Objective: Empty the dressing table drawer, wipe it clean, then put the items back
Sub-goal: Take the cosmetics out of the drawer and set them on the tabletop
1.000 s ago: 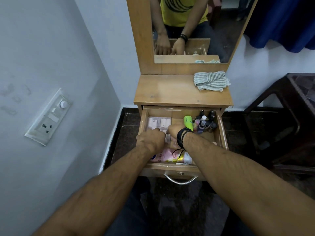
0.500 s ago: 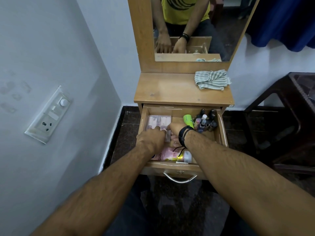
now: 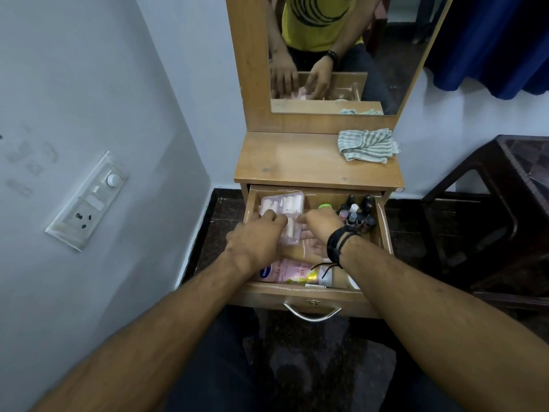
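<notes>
Both hands reach into the open wooden drawer [image 3: 383, 233] — the left hand [image 3: 255, 239] and right hand [image 3: 319, 230] grasp a clear plastic case of pink and white rollers [image 3: 282, 206] at its rear left. Small dark bottles [image 3: 358, 214] crowd the right corner, a pink lotion tube [image 3: 285, 270] lies in front — a striped cloth [image 3: 367, 145] rests on the table [image 3: 297, 165].

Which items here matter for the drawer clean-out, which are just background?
Job:
drawer
clear pink case
pink lotion tube
green bottle
small bottles
striped cloth
left hand
right hand

Background:
mirror
switch panel
dark stool
blue curtain
</notes>
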Tool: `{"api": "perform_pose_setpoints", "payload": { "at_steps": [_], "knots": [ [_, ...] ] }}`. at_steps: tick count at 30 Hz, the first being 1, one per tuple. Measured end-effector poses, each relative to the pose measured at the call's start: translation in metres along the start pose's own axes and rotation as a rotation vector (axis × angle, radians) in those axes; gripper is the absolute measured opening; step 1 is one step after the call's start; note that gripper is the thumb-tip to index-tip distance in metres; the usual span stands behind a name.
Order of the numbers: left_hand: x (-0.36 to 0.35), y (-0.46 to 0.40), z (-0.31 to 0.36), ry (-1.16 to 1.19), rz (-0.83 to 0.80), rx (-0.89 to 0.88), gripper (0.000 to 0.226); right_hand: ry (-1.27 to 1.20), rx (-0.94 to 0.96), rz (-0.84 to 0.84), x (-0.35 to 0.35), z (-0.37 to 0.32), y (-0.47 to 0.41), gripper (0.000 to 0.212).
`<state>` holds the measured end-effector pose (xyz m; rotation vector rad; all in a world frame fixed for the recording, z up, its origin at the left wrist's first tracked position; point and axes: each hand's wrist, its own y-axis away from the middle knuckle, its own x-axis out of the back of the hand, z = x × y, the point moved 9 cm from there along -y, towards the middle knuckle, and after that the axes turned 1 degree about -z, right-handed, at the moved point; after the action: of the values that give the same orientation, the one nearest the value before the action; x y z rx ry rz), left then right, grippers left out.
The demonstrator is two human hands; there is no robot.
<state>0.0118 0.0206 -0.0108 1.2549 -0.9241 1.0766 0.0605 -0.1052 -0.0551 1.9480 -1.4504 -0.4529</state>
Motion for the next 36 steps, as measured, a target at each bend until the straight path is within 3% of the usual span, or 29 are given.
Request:
{"api": "perform_pose_setpoints", "payload": {
  "at_steps": [5,9,14,18,23,27,29,32,36],
  "knots": [
    [0.045,0.018,-0.025,0.13,0.187,-0.047,0.067,-0.17,0.096,-0.122,0.007,-0.035,0.039,0.017],
    [0.087,-0.006,-0.053,0.322,0.279,-0.051,0.074,-0.156,0.196,-0.081,0.002,-0.09,0.038,0.016],
    [0.098,-0.047,-0.096,0.575,0.235,0.11,0.074,-0.111,0.147,0.006,-0.018,-0.128,0.005,0.014],
    [0.085,-0.067,-0.112,0.654,0.197,0.154,0.081,0.041,0.188,0.082,-0.022,-0.143,-0.021,0.017],
    [0.078,-0.085,-0.116,0.542,0.203,0.159,0.072,0.768,0.527,0.314,-0.028,-0.174,-0.031,0.036],
    [0.081,-0.09,-0.118,0.442,0.258,0.176,0.066,1.111,0.666,0.281,-0.044,-0.167,-0.032,0.063],
    [0.08,-0.092,-0.119,0.467,0.269,0.181,0.064,1.167,0.71,0.293,-0.043,-0.161,-0.032,0.067],
    [0.079,-0.096,-0.122,0.474,0.285,0.179,0.06,1.148,0.763,0.366,-0.038,-0.157,-0.032,0.056],
    [0.078,-0.1,-0.126,0.479,0.316,0.208,0.056,1.092,0.695,0.468,-0.034,-0.155,-0.039,0.049]
  ]
}}
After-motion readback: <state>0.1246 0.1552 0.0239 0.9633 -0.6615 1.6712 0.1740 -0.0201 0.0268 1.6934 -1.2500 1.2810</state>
